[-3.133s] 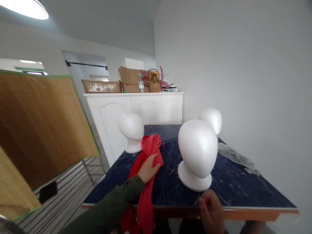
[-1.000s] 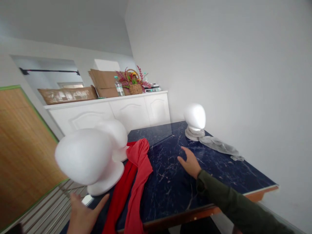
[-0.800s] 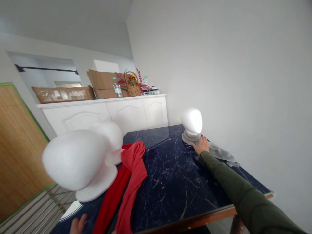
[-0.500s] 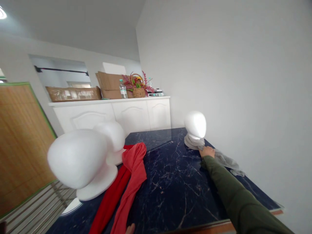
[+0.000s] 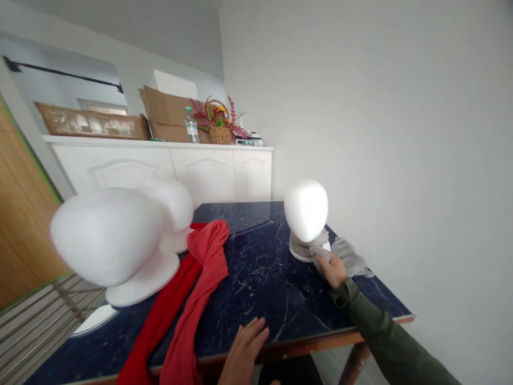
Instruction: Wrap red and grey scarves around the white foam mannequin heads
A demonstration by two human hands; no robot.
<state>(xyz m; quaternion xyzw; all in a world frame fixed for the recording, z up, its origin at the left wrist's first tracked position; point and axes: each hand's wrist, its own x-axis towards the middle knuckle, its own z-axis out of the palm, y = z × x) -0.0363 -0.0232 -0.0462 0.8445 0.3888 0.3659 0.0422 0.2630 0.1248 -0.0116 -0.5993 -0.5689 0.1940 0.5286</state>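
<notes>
My right hand (image 5: 332, 268) is stretched out over the dark marble table (image 5: 260, 283) and pinches the grey scarf (image 5: 344, 255) that lies around the base of a white foam head (image 5: 306, 211). My left hand (image 5: 244, 355) rests flat with its fingers apart on the table's near edge, just right of a red scarf (image 5: 188, 291) that trails off that edge. Two more white foam heads stand at the left, a large near one (image 5: 106, 238) and one behind it (image 5: 170, 206).
A white sideboard (image 5: 160, 166) at the back carries cardboard boxes (image 5: 164, 115), a water bottle (image 5: 191, 128) and a flower basket (image 5: 219, 128). The white wall runs close along the table's right side. A bamboo screen (image 5: 20, 224) and a metal rack (image 5: 36, 315) stand at the left.
My right hand has pulled the grey scarf and the far foam head nearer along the table. My left hand has come up flat onto the near edge. The view has shifted.
</notes>
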